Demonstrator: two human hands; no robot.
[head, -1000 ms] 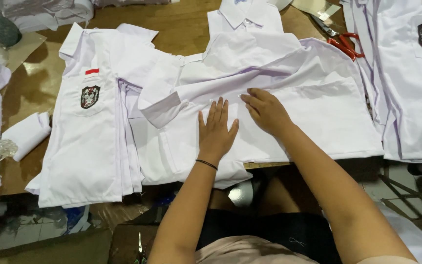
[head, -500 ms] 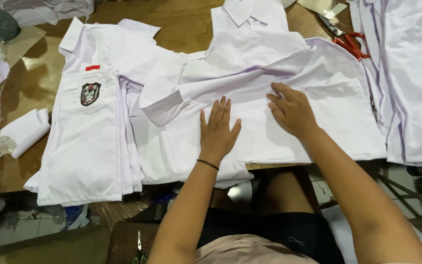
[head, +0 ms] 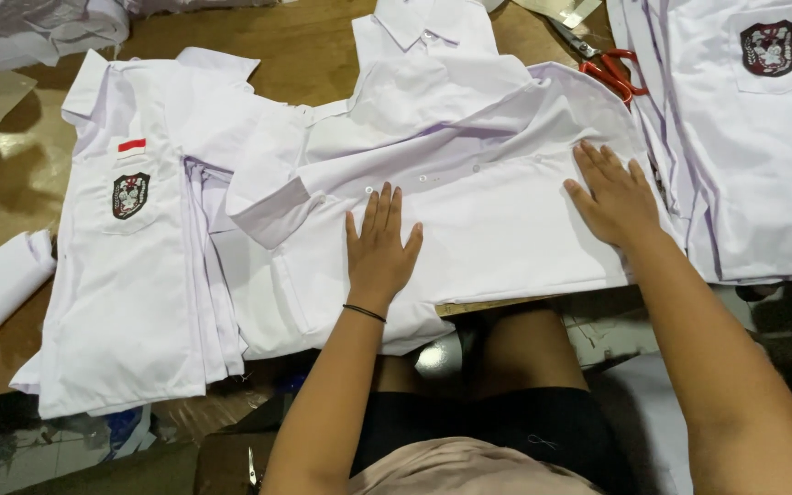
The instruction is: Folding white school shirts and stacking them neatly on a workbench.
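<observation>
White shirt [head: 469,220] lies spread across the middle of the wooden desk [head: 304,37], its lower hem hanging over the near edge and its collar partly cut off at the top. The red-handled scissors [head: 611,71] are half hidden behind it. A dark shield badge and a small red-and-white strip sit on the chest of the left shirt stack [head: 130,275]; a similar badge marks the right stack [head: 763,147]. The left hand [head: 380,249] presses flat, fingers slightly apart, holding nothing. The right hand [head: 614,194] lies flat likewise, fingers spread.

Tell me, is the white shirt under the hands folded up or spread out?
Spread out: the white shirt lies flat under both hands, one sleeve sticking out sideways.
</observation>
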